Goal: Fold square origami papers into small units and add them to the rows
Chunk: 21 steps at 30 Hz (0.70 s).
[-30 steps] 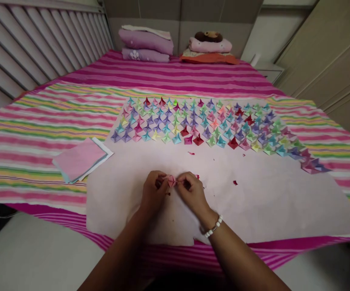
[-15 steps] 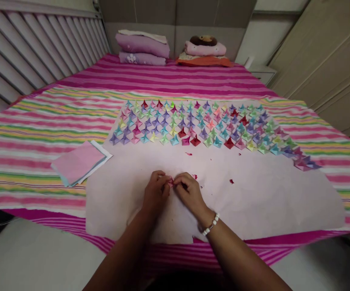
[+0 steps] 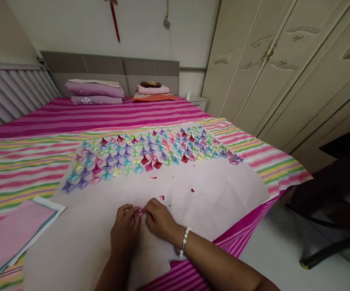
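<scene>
Between my two hands is a small folded piece of pink paper (image 3: pixel 140 211), partly covered by the fingers. My left hand (image 3: pixel 125 226) pinches its left side, and my right hand (image 3: pixel 159 218) pinches its right side, with a white bead bracelet (image 3: pixel 185 241) on that wrist. Both hands rest low over a large pale paper sheet (image 3: pixel 223 198). Just beyond them lie small red paper scraps (image 3: pixel 162 197). Farther back, rows of coloured origami pieces (image 3: pixel 157 163) stand on the sheet in purple, blue, green, pink, red and yellow.
A stack of square pink, blue and white papers (image 3: pixel 14 230) lies at the left. Folded purple bedding (image 3: pixel 96 91) and a smaller pile (image 3: pixel 153 89) sit by the headboard (image 3: pixel 150 70). A wardrobe (image 3: pixel 253 60) stands at right, with a dark chair (image 3: pixel 338 238) below it.
My view has swung up and to the right, so the scene sits lower and farther left. Both hands still hold the pink paper between them.
</scene>
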Each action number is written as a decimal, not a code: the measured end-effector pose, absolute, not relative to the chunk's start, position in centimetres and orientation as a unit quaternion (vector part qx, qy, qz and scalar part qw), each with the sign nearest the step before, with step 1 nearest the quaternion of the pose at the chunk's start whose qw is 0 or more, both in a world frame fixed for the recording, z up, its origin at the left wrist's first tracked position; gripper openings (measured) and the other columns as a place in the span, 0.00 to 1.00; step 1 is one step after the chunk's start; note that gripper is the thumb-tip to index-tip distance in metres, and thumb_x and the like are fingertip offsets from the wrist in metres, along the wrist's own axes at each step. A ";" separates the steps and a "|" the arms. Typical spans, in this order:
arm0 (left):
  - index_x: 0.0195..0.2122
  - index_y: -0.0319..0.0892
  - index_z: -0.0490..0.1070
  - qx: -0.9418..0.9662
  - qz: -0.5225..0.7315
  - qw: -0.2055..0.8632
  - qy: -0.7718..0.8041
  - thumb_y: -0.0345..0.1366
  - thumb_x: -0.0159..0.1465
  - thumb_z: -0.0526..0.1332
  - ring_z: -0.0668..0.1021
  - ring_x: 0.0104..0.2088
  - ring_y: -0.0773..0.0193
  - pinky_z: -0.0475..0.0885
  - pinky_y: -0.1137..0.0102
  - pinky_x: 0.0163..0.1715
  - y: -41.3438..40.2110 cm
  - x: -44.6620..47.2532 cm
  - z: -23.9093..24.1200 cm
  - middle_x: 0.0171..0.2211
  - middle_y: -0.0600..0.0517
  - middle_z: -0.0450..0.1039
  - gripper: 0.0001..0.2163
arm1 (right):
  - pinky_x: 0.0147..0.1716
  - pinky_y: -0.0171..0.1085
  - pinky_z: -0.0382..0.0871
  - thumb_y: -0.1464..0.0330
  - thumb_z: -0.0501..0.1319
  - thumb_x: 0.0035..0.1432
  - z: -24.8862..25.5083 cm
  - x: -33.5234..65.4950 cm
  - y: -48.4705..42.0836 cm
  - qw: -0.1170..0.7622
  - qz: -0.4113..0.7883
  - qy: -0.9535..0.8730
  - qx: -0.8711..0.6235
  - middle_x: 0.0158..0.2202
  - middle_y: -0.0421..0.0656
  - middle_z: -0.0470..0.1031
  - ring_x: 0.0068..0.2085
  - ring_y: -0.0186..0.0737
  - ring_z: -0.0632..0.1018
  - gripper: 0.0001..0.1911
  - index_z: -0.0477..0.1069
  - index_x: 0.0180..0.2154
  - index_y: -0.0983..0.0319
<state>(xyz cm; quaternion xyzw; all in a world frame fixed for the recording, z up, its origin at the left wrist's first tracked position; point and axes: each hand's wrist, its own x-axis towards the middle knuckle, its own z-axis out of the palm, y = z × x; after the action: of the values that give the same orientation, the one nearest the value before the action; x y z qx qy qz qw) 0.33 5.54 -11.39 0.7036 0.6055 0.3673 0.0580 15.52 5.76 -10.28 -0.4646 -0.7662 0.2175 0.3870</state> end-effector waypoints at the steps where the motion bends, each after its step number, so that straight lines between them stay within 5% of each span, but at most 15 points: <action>1: 0.38 0.45 0.76 0.700 0.371 0.063 0.607 0.37 0.61 0.56 0.77 0.41 0.61 0.74 0.70 0.31 5.6 0.3 -11.4 0.44 0.49 0.70 0.10 | 0.38 0.36 0.66 0.82 0.54 0.49 -10.3 15.5 5.7 0.363 0.203 -0.778 -0.470 0.36 0.44 0.68 0.38 0.39 0.71 0.13 0.69 0.35 0.62; 5: 0.39 0.43 0.75 0.685 0.394 0.101 0.604 0.39 0.60 0.55 0.76 0.41 0.59 0.77 0.67 0.34 5.8 0.1 -11.1 0.44 0.47 0.69 0.12 | 0.34 0.36 0.65 0.80 0.55 0.51 -10.0 15.4 5.9 0.311 0.167 -0.802 -0.482 0.32 0.43 0.68 0.34 0.40 0.70 0.09 0.69 0.31 0.63; 8: 0.46 0.40 0.72 0.656 0.433 0.170 0.595 0.43 0.59 0.57 0.76 0.35 0.62 0.78 0.70 0.26 5.8 -0.2 -10.6 0.46 0.45 0.66 0.17 | 0.33 0.34 0.65 0.80 0.56 0.51 -9.5 15.8 6.1 0.312 0.153 -0.802 -0.486 0.31 0.42 0.69 0.33 0.39 0.70 0.08 0.69 0.30 0.62; 14: 0.43 0.40 0.73 0.629 0.428 0.183 0.623 0.49 0.57 0.59 0.75 0.30 0.64 0.80 0.68 0.27 5.8 -0.4 -10.2 0.44 0.47 0.68 0.20 | 0.36 0.34 0.66 0.80 0.56 0.54 -7.6 21.5 6.4 0.395 0.112 -0.758 -0.507 0.31 0.41 0.71 0.35 0.38 0.73 0.10 0.71 0.32 0.61; 21: 0.42 0.41 0.74 0.617 0.383 0.213 0.654 0.53 0.54 0.59 0.77 0.31 0.60 0.80 0.62 0.30 6.8 -1.0 -11.2 0.46 0.47 0.69 0.23 | 0.35 0.35 0.66 0.80 0.55 0.53 -5.5 35.8 7.8 0.425 0.017 -0.562 -0.709 0.34 0.44 0.74 0.34 0.38 0.74 0.12 0.74 0.34 0.63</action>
<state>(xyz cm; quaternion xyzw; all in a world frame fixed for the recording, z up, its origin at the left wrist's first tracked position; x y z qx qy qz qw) -0.95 6.78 -11.23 0.6173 0.6535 0.3829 0.2125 35.80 7.82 -5.45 -0.7091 -0.5625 0.0174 0.4249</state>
